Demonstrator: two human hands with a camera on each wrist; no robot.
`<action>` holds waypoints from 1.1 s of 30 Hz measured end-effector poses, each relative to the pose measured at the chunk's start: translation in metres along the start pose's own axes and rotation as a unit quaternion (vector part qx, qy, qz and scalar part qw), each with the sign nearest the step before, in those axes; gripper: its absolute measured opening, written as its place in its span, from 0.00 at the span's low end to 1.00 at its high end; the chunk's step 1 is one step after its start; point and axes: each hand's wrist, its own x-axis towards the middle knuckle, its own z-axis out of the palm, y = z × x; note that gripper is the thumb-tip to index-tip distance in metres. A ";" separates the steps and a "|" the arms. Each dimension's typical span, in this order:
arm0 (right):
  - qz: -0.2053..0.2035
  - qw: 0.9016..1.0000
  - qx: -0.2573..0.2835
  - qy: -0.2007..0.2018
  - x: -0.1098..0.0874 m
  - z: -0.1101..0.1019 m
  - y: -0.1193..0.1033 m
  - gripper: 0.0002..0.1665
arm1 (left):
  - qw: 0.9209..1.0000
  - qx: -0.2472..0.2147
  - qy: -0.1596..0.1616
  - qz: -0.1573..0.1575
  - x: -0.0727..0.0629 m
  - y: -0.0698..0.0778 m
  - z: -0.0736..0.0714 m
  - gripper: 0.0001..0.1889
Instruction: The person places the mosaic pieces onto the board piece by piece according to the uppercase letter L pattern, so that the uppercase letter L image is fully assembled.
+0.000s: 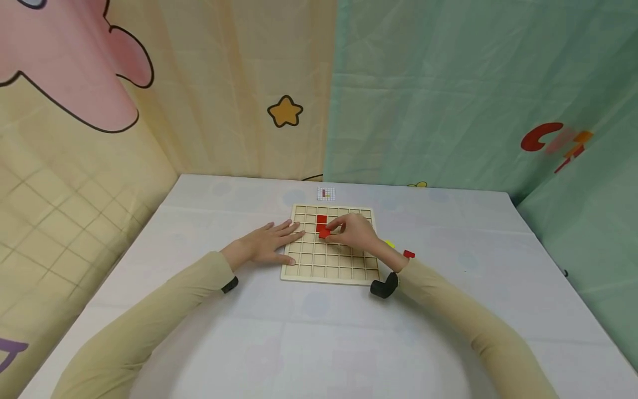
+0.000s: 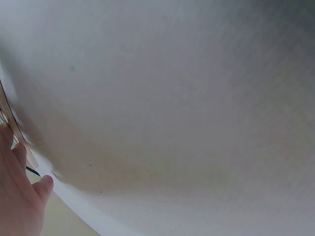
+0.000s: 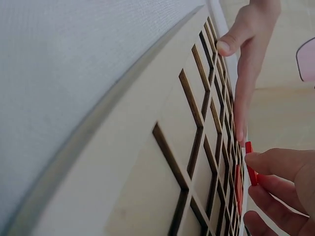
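A square wooden board [image 1: 331, 258] with a raised grid lies on the table. My left hand [image 1: 271, 243] rests on its left edge, fingers spread and straight; in the left wrist view only part of that hand [image 2: 19, 191] shows at the lower left. Thumb and fingers of my right hand [image 1: 356, 231] pinch a red square tile [image 1: 324, 233] over the upper middle cells. Just beyond it, red tiles [image 1: 322, 219] sit in the grid, partly covered. The right wrist view shows the held tile [image 3: 251, 167] standing on edge, apart from the red [image 3: 238, 189] on the board.
A small printed grid card [image 1: 326, 194] with coloured cells lies behind the board. Right of the board, near my right wrist, are a yellow piece [image 1: 390, 243] and a red piece [image 1: 409, 254], both partly hidden. Curtains [image 1: 423, 100] hang behind the white table [image 1: 319, 343].
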 end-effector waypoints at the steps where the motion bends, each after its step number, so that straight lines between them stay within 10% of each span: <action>1: 0.002 1.000 -0.001 -0.004 0.002 0.001 -0.002 0.18 | 1.000 -0.001 0.001 0.001 0.000 0.000 0.000 0.43; 20: -0.006 0.999 -0.017 -0.030 0.007 0.011 -0.001 0.17 | 1.000 -0.005 0.000 -0.002 -0.001 0.001 0.000 0.44; 33: 0.010 1.000 -0.016 -0.014 -0.010 -0.019 0.009 0.17 | 1.000 -0.006 0.015 0.006 -0.003 0.001 0.001 0.43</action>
